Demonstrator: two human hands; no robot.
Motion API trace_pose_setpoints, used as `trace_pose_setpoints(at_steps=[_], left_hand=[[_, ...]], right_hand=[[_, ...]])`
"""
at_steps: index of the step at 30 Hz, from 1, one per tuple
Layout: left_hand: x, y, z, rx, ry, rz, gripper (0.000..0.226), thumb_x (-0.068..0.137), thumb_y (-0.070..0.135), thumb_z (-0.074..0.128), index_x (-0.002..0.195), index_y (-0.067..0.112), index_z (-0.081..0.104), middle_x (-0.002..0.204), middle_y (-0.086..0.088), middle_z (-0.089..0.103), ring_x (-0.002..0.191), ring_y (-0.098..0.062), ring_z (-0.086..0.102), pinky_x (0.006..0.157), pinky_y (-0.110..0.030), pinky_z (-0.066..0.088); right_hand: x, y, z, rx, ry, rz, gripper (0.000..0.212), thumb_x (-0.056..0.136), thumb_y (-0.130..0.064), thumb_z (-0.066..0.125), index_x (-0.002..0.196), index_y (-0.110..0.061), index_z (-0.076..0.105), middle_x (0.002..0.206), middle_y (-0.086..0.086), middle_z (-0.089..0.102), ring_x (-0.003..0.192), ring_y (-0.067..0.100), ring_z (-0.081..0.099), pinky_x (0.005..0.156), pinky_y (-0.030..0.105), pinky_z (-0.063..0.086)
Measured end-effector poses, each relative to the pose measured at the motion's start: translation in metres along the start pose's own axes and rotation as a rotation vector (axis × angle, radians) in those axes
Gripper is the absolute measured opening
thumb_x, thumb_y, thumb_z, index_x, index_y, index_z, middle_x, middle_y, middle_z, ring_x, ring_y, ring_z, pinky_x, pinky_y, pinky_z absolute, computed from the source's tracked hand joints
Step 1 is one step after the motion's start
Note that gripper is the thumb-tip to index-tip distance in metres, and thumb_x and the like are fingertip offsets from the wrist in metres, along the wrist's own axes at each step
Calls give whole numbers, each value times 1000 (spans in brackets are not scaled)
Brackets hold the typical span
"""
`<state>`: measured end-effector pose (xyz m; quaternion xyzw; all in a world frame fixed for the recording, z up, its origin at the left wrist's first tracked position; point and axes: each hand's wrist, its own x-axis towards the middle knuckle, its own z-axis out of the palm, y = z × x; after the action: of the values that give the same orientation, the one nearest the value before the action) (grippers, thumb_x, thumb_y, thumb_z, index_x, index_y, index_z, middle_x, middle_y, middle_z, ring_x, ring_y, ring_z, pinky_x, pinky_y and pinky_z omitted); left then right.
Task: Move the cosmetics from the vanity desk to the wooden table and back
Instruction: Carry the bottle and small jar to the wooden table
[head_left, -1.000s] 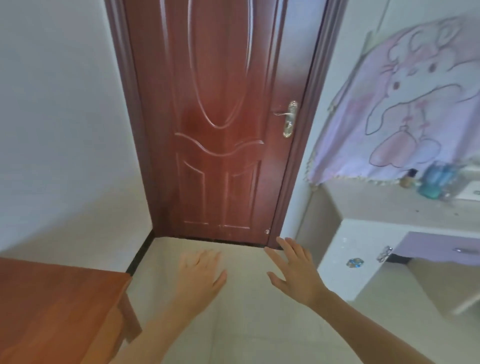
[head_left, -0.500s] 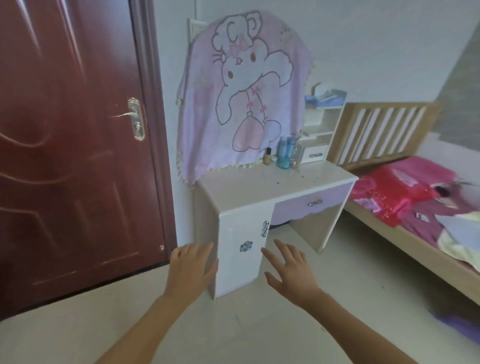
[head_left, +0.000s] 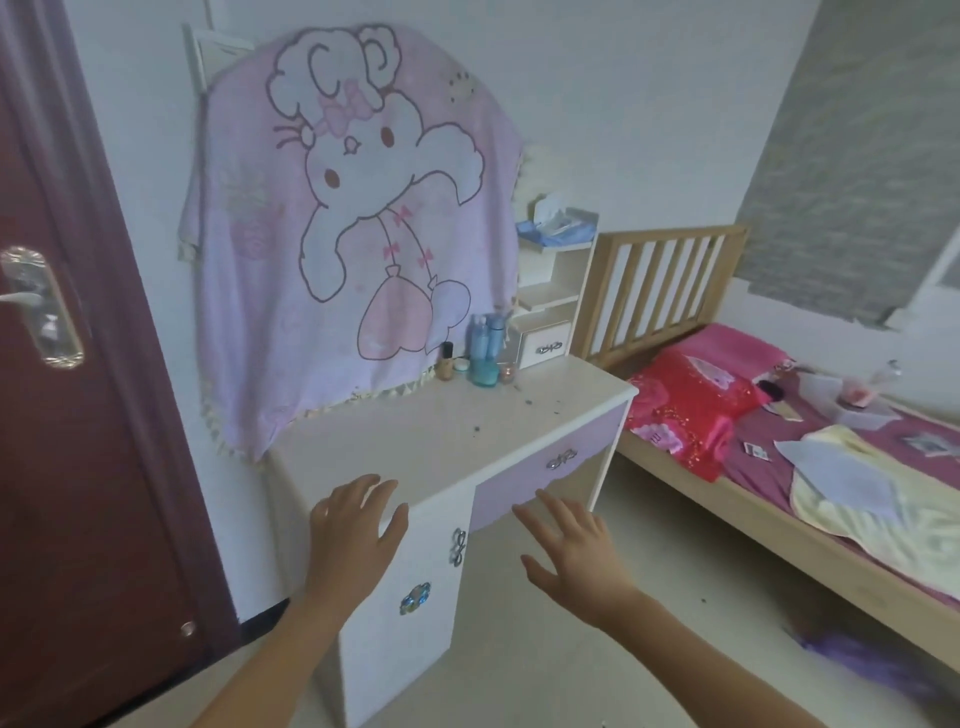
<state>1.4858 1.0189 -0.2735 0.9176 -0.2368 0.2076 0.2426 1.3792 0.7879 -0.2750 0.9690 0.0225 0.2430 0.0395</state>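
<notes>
White bench (head_left: 415, 441) ahead; left hand (head_left: 353, 530) and right hand (head_left: 569, 545) both spread, empty. Cosmetics (head_left: 480, 353) cluster well beyond the fingertips: pickup step, next a forward reach.

The vanity desk (head_left: 415, 441) front lies bare — cosmetics (head_left: 480, 353) crowd only its back-right corner.

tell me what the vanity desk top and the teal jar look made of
Vanity desk: probably laminated board, with a smooth cream surface and a soft sheen. Teal jar: glass or glossy plastic; it looks translucent, but the blur leaves it open.
</notes>
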Motion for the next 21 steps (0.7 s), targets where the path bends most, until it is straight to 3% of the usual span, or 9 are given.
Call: trace_pose_setpoints(at_steps=[8,13,15,21], left_hand=[[69,22,86,-123,-159,-83,48,80,40,34,91,7,69,94,-12,70,80,-36,65,69,-48,50],[119,49,131,-96,-163,-51,49,81,41,34,93,8,68,95,-11,69,82,-35,65,72,-49,48],[145,68,149,-92,-125,-49,49,81,40,35,94,8,68,96,-12,69,82,-36,65,71,-49,48],[209,125,189,-129,-24,-98,52,80,42,35,102,6,66,102,-13,67,90,-36,62,77,-47,46]], right_hand=[[-8,91,56,-49,5,135,48,70,-46,41,114,-28,47,104,5,64,93,21,44,60,32,54],[27,165,65,-55,14,197,48,70,-44,47,114,-26,47,100,7,65,84,26,65,60,33,53],[46,199,74,-20,10,216,48,72,-43,46,116,-25,47,105,9,64,86,29,65,62,35,53],[95,280,101,46,41,105,58,61,-36,68,114,-24,50,107,11,64,91,28,62,63,37,54]])
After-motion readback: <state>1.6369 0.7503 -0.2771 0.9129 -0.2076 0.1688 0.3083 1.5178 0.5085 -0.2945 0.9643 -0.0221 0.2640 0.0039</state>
